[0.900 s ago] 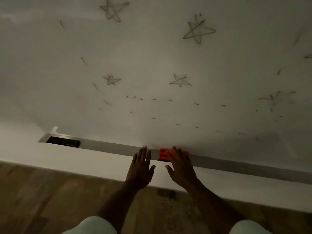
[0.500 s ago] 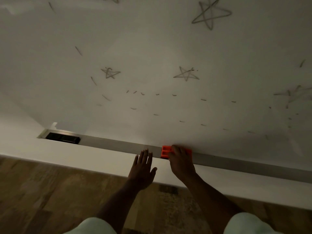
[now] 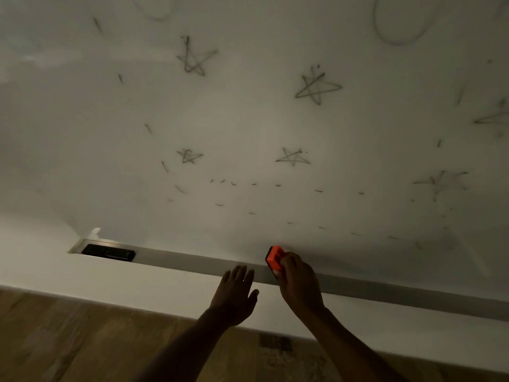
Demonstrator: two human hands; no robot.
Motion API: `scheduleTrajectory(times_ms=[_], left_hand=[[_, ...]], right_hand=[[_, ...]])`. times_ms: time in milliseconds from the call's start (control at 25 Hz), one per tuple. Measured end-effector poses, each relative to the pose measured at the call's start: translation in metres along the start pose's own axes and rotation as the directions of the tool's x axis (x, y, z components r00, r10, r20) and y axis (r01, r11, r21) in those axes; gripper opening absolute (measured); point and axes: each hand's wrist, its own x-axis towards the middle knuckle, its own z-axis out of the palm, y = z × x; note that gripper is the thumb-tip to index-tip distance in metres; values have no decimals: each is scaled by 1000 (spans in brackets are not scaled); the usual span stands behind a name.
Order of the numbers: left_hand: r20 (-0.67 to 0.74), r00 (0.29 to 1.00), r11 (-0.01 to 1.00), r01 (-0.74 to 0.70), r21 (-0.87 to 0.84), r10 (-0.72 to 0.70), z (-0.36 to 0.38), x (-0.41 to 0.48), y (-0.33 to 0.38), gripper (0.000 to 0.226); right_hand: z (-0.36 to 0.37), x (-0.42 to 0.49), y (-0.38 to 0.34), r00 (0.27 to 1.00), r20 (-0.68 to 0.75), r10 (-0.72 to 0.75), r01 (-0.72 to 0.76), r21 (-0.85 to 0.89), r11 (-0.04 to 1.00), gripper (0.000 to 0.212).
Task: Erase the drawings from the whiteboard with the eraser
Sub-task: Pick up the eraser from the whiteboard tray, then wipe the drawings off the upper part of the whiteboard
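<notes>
Since half a second ago, my right hand [image 3: 298, 285] has lifted the orange eraser [image 3: 275, 257] off the tray [image 3: 192, 262]; its grip is now pinched around it, the eraser tilted, its top corner at the whiteboard's [image 3: 248, 119] lower edge. Just left of that grip, my left hand [image 3: 235, 295] hovers flat, fingers spread, holding nothing. Beyond the grip nothing looks wiped yet, I judge: dashes [image 3: 278, 185], small stars [image 3: 293, 157], larger stars [image 3: 316, 88] and loops [image 3: 399, 23] all remain. Far left along the tray lies a dark object [image 3: 108, 252].
</notes>
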Motion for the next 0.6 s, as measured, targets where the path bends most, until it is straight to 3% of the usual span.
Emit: scheduleTrajectory(times_ms=[160, 280, 440, 600], left_hand=[[-247, 962, 993, -117, 15, 117, -68, 0, 18, 48], [-421, 884, 979, -195, 59, 202, -134, 0, 33, 46], [-642, 694, 943, -292, 161, 325, -237, -4, 52, 40], [-774, 476, 902, -323, 288, 418, -338, -12, 61, 35]], right_hand=[[-65, 2, -22, 969, -223, -111, 140, 117, 983, 22], [-127, 15, -44, 920, -354, -165, 218, 115, 969, 22], [-219, 40, -81, 808, -529, -260, 308, 4, 951, 34], [-301, 65, -119, 680, -648, -342, 360, -110, 926, 38]])
